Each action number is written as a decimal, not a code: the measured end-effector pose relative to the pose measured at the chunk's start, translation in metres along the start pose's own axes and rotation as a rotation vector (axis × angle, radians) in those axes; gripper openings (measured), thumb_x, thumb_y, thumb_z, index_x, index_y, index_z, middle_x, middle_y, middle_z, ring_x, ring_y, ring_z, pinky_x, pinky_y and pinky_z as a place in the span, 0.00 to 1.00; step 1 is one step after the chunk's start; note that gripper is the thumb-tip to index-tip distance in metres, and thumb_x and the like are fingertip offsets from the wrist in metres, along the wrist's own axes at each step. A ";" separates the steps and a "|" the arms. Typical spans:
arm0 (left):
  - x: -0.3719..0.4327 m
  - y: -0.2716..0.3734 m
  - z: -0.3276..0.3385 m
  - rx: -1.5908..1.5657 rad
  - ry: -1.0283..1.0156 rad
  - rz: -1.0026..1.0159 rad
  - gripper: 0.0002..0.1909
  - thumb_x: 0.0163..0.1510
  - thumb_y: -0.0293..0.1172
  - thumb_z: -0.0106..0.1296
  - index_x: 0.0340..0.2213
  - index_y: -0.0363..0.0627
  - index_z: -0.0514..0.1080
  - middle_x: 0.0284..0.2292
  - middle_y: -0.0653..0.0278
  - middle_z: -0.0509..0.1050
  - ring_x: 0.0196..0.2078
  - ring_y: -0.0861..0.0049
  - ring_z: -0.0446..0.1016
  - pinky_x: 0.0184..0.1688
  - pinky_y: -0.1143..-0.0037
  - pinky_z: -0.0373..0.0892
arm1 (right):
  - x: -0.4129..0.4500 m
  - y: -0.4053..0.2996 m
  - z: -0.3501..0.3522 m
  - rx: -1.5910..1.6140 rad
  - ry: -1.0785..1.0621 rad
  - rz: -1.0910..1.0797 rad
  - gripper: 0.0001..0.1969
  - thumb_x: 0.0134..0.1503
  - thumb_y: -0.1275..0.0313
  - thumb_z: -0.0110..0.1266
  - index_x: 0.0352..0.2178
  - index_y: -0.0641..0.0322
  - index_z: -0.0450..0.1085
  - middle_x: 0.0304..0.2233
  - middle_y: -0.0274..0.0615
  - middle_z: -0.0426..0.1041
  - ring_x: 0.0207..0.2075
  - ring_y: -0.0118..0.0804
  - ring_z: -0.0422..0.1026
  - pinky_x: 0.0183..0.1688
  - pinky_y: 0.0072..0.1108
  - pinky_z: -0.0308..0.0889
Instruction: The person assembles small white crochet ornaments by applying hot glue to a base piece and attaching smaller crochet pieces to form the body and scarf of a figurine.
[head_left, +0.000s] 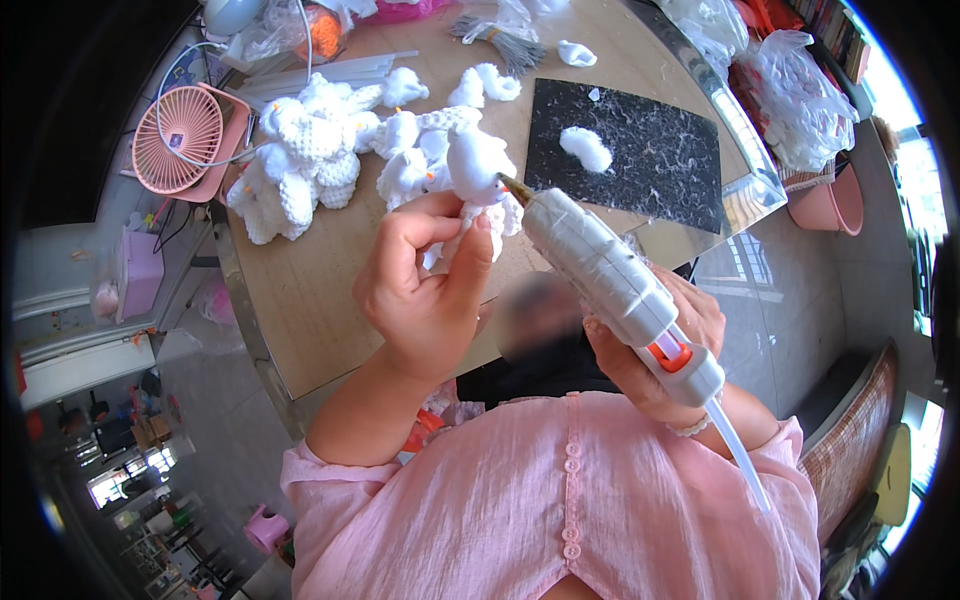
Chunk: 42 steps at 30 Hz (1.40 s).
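Note:
Between thumb and fingers, my left hand (424, 281) pinches a small white snowman-like figure (478, 161) above the table. The figure has a smooth round body and a small orange point. A white hot glue gun (600, 266) is held in my right hand (664, 330), with a translucent glue stick (739, 457) out of its back end. Its brass-coloured nozzle (515, 187) meets the figure's edge beside the orange point; whether it touches, I cannot tell. Behind my left hand lie more white figures (409, 161), some with orange tips, and a pile of white chunky crocheted pieces (311, 146).
A black mat (645, 142) strewn with white fibres bears a tuft of white stuffing (586, 148). Glue sticks (330, 75) and a bundle of grey wire stems (510, 49) lie farther back. A pink fan (178, 140) stands left; a pink bin (829, 199) is beyond the table's right edge.

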<state>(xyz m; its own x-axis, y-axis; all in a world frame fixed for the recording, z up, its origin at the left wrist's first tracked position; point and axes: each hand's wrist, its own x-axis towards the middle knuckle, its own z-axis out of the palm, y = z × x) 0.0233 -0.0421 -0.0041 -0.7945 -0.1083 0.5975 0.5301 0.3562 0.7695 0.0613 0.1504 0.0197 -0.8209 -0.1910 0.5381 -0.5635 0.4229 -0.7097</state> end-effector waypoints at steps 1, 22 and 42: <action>0.000 0.000 0.000 -0.001 -0.001 0.000 0.08 0.48 0.22 0.57 0.26 0.35 0.67 0.30 0.53 0.76 0.31 0.76 0.75 0.33 0.79 0.70 | 0.000 0.001 0.000 0.002 0.011 -0.007 0.15 0.29 0.79 0.61 0.25 0.67 0.68 0.21 0.46 0.69 0.21 0.45 0.71 0.25 0.25 0.68; 0.000 0.006 0.001 -0.203 -0.052 -0.092 0.10 0.51 0.18 0.53 0.31 0.33 0.62 0.37 0.47 0.73 0.37 0.78 0.72 0.39 0.79 0.70 | 0.000 -0.003 -0.004 0.028 -0.044 0.058 0.10 0.36 0.77 0.61 0.23 0.63 0.68 0.17 0.38 0.63 0.15 0.35 0.66 0.15 0.23 0.60; 0.003 0.006 0.000 -0.427 -0.008 -0.308 0.09 0.52 0.21 0.53 0.31 0.39 0.62 0.32 0.62 0.71 0.34 0.83 0.70 0.40 0.81 0.66 | -0.004 0.004 -0.004 0.093 -0.036 0.057 0.11 0.39 0.76 0.61 0.27 0.65 0.68 0.18 0.40 0.67 0.16 0.38 0.68 0.19 0.24 0.63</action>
<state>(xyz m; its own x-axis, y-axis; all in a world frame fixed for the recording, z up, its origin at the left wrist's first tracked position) 0.0240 -0.0400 0.0019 -0.9339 -0.1405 0.3288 0.3439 -0.1010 0.9336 0.0628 0.1560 0.0163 -0.8535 -0.2019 0.4804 -0.5210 0.3498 -0.7786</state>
